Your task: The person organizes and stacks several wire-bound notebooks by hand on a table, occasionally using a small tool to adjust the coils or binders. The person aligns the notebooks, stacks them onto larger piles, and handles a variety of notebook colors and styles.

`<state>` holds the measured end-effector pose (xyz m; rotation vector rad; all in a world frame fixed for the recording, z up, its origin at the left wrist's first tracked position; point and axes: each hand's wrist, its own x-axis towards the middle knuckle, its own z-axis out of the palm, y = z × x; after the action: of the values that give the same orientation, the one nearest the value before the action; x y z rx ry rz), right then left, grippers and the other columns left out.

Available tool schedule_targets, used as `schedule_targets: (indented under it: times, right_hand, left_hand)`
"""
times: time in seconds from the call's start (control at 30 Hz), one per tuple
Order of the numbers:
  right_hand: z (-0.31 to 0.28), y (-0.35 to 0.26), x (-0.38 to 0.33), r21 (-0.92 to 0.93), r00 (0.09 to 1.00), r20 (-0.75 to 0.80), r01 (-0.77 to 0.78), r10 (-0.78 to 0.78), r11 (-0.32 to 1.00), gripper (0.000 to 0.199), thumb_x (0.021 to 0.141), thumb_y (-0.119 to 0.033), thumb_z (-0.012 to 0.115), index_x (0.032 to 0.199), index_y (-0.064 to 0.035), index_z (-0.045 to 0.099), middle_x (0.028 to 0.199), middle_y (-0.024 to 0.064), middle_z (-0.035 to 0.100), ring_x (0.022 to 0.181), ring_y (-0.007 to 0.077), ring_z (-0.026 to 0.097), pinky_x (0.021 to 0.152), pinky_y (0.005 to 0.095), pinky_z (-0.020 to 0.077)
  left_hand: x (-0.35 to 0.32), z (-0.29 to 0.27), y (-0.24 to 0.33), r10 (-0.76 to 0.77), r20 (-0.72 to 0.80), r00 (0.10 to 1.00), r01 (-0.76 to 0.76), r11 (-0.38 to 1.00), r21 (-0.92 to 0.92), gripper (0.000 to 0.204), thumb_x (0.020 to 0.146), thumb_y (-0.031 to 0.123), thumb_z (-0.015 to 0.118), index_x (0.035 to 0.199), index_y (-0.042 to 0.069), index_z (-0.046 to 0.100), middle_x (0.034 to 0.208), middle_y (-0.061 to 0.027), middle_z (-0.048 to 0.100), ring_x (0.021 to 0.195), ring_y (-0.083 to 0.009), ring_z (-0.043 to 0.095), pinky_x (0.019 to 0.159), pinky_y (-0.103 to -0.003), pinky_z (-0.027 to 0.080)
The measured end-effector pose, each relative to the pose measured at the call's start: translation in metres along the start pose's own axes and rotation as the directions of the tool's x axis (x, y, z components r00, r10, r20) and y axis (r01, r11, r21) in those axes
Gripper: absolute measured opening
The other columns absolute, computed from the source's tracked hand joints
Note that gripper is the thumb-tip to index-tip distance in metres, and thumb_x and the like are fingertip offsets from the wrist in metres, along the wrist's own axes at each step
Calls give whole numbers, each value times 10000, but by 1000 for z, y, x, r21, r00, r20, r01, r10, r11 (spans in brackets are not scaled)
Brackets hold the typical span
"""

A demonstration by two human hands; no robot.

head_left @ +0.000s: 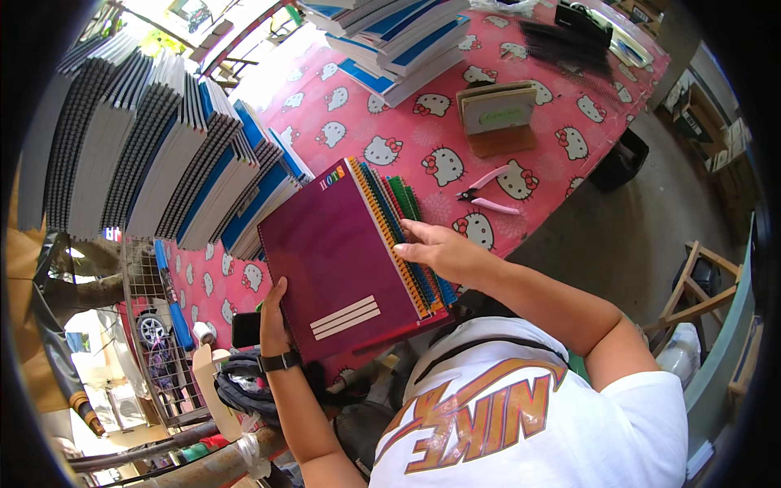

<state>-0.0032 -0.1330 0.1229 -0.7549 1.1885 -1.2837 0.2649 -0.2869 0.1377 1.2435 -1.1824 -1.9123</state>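
Note:
A stack of spiral notebooks [329, 248] with a purple cover on top leans over the near edge of the table. Its coils [403, 244] in orange, blue, red and green fan out along the right side. My left hand [275, 320], a dark band on its wrist, grips the stack's lower left edge, thumb at the border and the other fingers hidden beneath. Against the coils on the right rests my right hand [435, 250], fingers stretched out and thumb apart from them. Pink-handled cutters [492, 195] lie on the table beyond that hand.
Tall piles of coil-bound books [154, 146] stand at the left, and another book pile [399, 49] at the back. A small wooden block stand [496, 118] and black binding coils [565, 47] sit on the pink patterned tablecloth [325, 106]. A wooden stool frame [700, 285] is at the right.

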Motion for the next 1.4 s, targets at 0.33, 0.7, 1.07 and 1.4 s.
schedule_targets:
  times: [0.33, 0.7, 1.07, 1.4]
  right_hand:
    - [3, -15, 37, 182, 971, 107, -230, 213, 956, 777, 671, -566, 712, 1133, 28, 520, 1076, 150, 591, 908, 192, 581, 786, 316, 443]
    - [41, -50, 17, -13, 866, 195, 472, -461, 881, 808, 602, -165, 833, 1232, 17, 361, 1056, 92, 534, 996, 153, 501, 900, 285, 386]
    - [11, -55, 23, 113, 848, 333, 398, -412, 910, 858, 593, -91, 839, 1289, -44, 338, 1133, 58, 499, 1062, 142, 469, 938, 301, 372]
    - [16, -49, 43, 73, 814, 206, 541, -544, 838, 711, 602, -57, 829, 1171, -29, 404, 1079, 65, 529, 998, 150, 521, 894, 309, 430]
  left_hand:
    - [-2, 4, 1, 172, 2, 985, -169, 965, 201, 498, 777, 162, 654, 1206, -26, 483, 1093, -116, 594, 958, -208, 592, 845, -324, 476]
    - [-63, 18, 21, 509, -62, 859, -512, 844, -160, 659, 623, 114, 714, 1223, -5, 468, 1089, -105, 580, 1011, -232, 570, 888, -344, 458]
    - [-68, 30, -23, 694, -218, 686, -721, 689, -75, 608, 548, 99, 796, 1091, -9, 546, 957, -56, 596, 852, -173, 579, 715, -295, 492]
    - [-46, 39, -14, 604, -281, 746, -648, 756, -94, 694, 549, 57, 794, 1167, 24, 479, 1023, -76, 583, 937, -209, 570, 824, -319, 462]
